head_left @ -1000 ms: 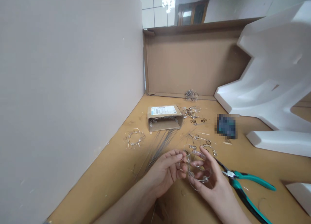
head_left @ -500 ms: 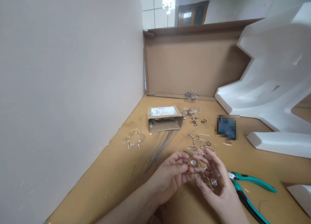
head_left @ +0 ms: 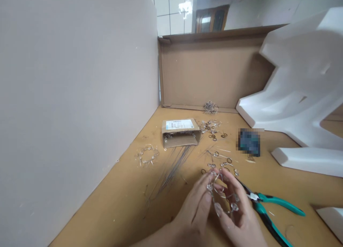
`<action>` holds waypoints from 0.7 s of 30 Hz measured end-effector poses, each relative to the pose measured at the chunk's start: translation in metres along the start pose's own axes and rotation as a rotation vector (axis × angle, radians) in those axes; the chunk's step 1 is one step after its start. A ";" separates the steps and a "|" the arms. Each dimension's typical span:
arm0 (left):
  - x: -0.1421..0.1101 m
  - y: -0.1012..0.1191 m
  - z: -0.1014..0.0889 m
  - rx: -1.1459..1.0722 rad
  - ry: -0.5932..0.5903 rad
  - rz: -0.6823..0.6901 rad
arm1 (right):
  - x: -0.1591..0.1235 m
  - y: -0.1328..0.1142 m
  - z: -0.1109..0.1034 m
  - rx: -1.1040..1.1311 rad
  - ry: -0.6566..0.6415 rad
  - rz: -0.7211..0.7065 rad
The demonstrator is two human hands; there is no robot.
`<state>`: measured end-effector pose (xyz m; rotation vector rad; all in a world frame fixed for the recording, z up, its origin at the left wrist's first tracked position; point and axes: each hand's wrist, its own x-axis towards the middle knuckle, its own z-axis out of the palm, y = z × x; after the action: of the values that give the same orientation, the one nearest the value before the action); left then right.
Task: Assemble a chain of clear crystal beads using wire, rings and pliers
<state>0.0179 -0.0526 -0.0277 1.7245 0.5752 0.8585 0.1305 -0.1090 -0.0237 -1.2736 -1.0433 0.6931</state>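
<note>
A ring of bent silver wire strung with clear beads is held between my two hands, low in the view. My left hand pinches its far left side near a bead, fingers pressed together. Curled around the right side, my right hand has its thumb at the near edge and fingertips at the far edge. Green-handled pliers lie just right of my right hand, their jaws partly behind it. Beyond the fingertips are loose dark rings and short wire pieces with beads.
A small open cardboard box stands mid-table, with straight wires before it. Another beaded wire ring lies left. Beaded wire piles sit at the back. White foam and a blurred dark object are at right.
My left hand has moved right and up along the wire ring, its fingers now closer to my right fingertips. More of the pliers' jaws shows.
</note>
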 end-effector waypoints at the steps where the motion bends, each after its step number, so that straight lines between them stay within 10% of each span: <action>1: 0.000 -0.002 -0.001 -0.021 -0.023 0.032 | 0.000 0.002 0.000 -0.014 -0.012 -0.018; 21: 0.014 0.023 -0.020 0.072 -0.136 0.047 | 0.003 -0.004 0.001 -0.140 0.105 -0.030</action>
<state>0.0098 -0.0375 0.0008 1.8525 0.4814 0.7538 0.1300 -0.1069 -0.0196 -1.3969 -1.0368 0.5323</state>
